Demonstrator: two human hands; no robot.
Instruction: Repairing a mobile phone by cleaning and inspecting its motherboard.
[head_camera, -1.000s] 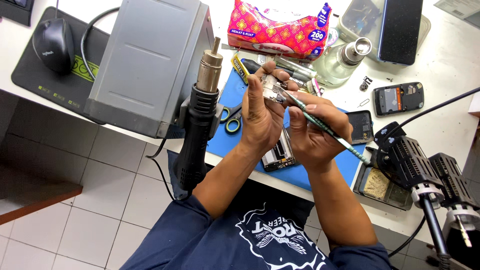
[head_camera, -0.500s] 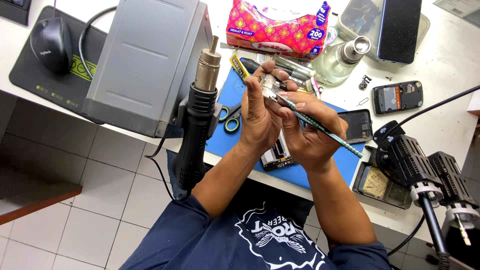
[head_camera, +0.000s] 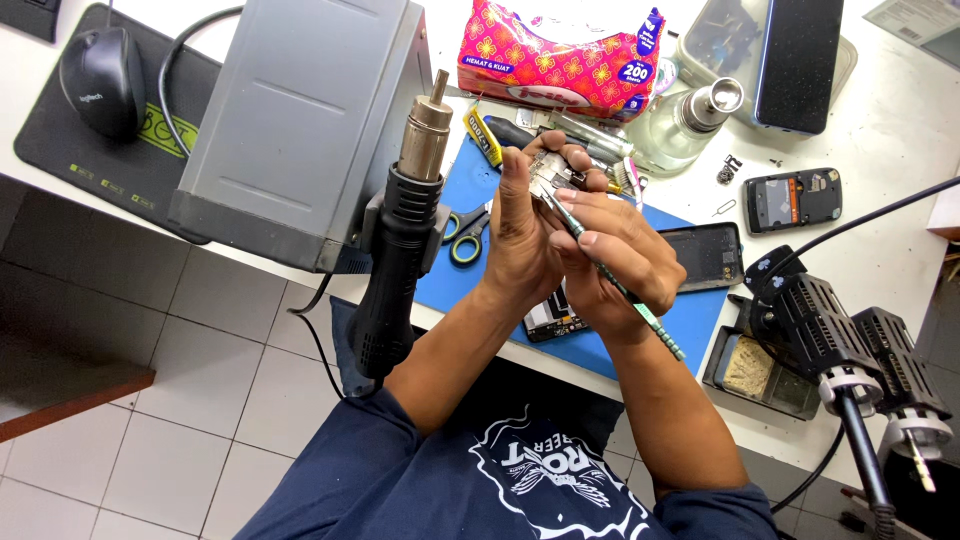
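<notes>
Our left hand (head_camera: 525, 235) gripped the small circuit board (head_camera: 553, 180); our right hand (head_camera: 622, 262) pinched the green-handled tool (head_camera: 612, 282) against it, work apparently midway.

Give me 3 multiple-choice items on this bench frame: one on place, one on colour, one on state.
1. Where do the blue-and-yellow-handled scissors lie?
A. on the blue work mat, left of the hands
B. on the black mouse pad
C. in the solder tray

2. What colour is the tissue pack at the back of the bench?
A. plain white
B. pink-red with yellow flowers
C. green

3. What is the right hand doing?
A. resting flat on the bench
B. holding the thin green-handled tool, tip at the small metal part in the left hand
C. gripping the hot-air gun

Answers: 1 A, the scissors sit on the mat's left edge; 2 B, the floral wrap shows; 3 B, fingers pinch the tool shaft.
</notes>
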